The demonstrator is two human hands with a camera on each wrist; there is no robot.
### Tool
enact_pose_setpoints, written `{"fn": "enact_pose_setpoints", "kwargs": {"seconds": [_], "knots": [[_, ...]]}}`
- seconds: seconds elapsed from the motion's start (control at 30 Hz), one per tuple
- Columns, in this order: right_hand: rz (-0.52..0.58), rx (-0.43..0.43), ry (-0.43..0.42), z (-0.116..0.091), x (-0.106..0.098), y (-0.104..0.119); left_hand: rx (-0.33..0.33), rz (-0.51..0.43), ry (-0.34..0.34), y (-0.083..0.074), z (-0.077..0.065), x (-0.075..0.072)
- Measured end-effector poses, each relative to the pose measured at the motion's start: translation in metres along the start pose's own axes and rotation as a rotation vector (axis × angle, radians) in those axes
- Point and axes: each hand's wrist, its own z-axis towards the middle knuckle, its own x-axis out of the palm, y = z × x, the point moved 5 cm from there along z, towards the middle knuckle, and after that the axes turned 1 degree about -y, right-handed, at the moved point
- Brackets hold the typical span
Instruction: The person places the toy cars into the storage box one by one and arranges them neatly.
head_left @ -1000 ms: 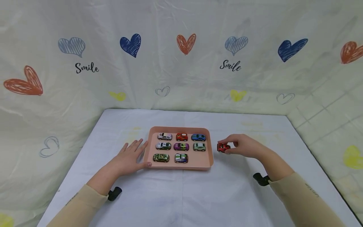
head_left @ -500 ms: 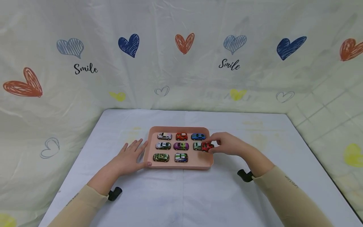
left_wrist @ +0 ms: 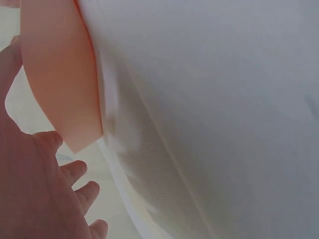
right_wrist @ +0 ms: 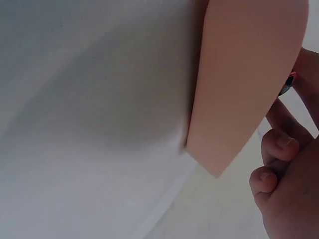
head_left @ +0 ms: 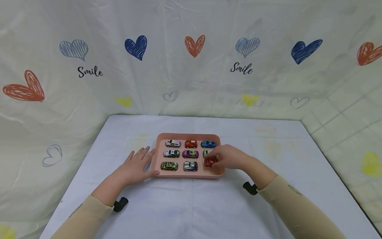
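Note:
A pink tray holds several toy cars set in rows. My right hand pinches a red toy car over the tray's front right part; whether its wheels touch the bottom I cannot tell. Just behind it, a pale green car is partly covered by the fingers. The blue car sits at the back right, and a white, blue and green car stands left of the red one. With fingers spread, my left hand rests at the tray's left edge, its thumb touching the rim.
Other toy cars in the tray include a purple one, a camouflage one and a small red-orange one. A white cloth covers the table. Behind it hangs a curtain printed with hearts.
My right hand has carried the red car leftward from beside the tray, over its right rim, then toward the front right part. My left hand stays in place.

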Motion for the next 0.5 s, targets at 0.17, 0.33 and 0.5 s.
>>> {"fn": "enact_pose_setpoints", "kwargs": {"seconds": [0.17,0.33,0.5], "knots": [[-0.181,-0.043,0.011,0.006,0.007,0.004,0.001,-0.013,0.009,-0.006,-0.004,-0.008],[-0.266,-0.048,0.019,0.007,0.011,0.005,0.007,-0.01,0.009,-0.006,-0.004,-0.008],[-0.275,-0.051,0.015,0.007,0.014,0.007,0.0,-0.003,0.006,-0.001,0.0,-0.002]]}}
